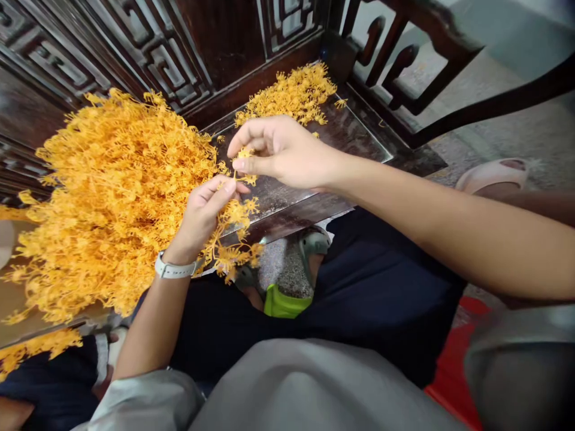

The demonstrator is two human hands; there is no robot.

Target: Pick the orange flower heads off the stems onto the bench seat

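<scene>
Facing a dark wooden bench [359, 137] with a carved back, a person [287, 383] has both bare hands raised over its near edge. A large heap of orange flower sprigs [121, 203] spreads on the left, just beside the left wrist. A smaller pile of orange blossoms [294, 93] lies on the bench beyond the right hand [287, 152], which reaches in from the right, fingers curved and partly spread, thumb at a flower; I cannot tell whether it grips. The left hand [204, 209], nearer the heap, pinches a thin stem between thumb and forefinger. That sprig [247, 178] sits between the hands, stem running roughly away from the body, from left fingertips toward right thumb.
</scene>
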